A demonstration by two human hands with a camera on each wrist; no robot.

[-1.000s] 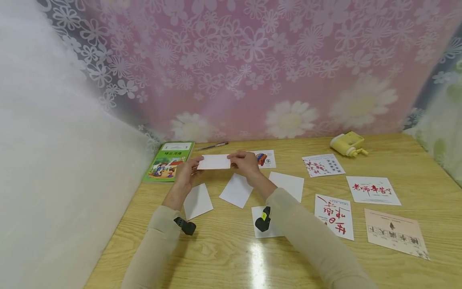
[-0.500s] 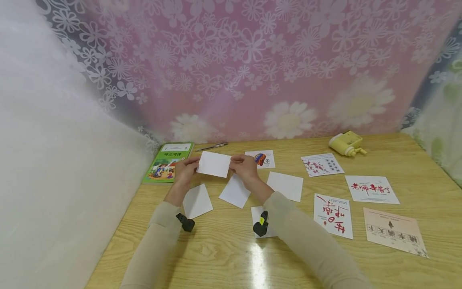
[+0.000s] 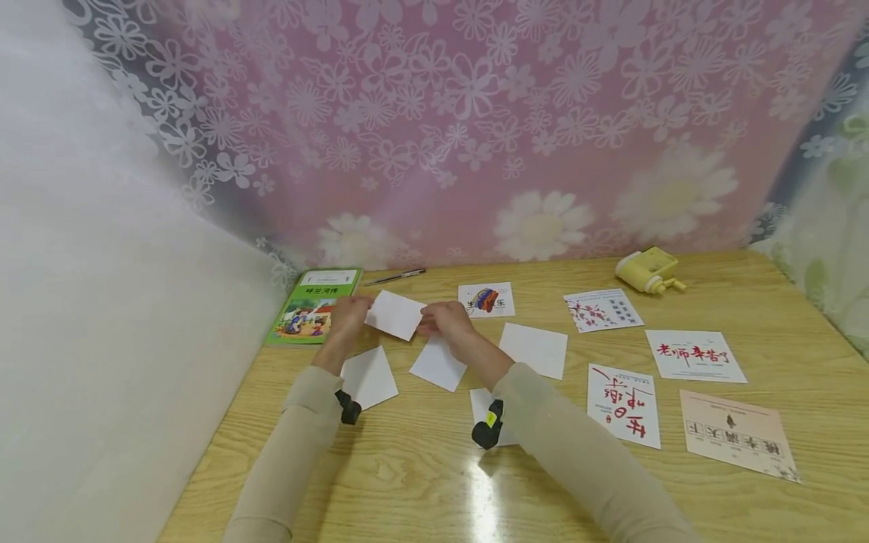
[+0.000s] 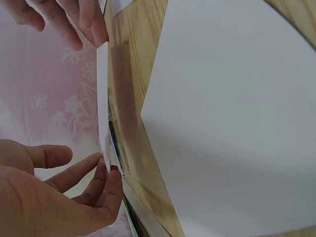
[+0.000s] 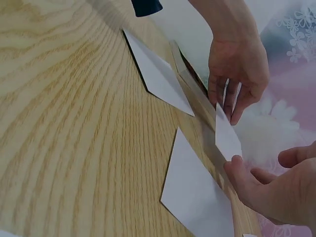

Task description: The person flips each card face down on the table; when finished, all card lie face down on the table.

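Observation:
A blank white card (image 3: 396, 314) is held tilted above the table by both hands. My left hand (image 3: 348, 320) pinches its left end, with the card's edge between the fingers in the left wrist view. My right hand (image 3: 451, 328) holds the opposite corner by the fingertips, while one finger stands away from the card in the right wrist view. Below them lie a white card (image 3: 370, 378) at the left and another white card (image 3: 437, 366) partly behind the held one. A further white card (image 3: 535, 349) is right of my right hand.
A green book (image 3: 312, 313) and a pen (image 3: 394, 277) lie at the back left. A picture card (image 3: 486, 300) is behind my right hand. Several lettered cards, one with red writing (image 3: 695, 354), spread to the right. A yellow hand-cranked device (image 3: 650, 270) stands at the back.
The held card has turned from a flat, narrow view to show its face, then rotated clockwise and come slightly lower. My right hand has moved a little left and down with it.

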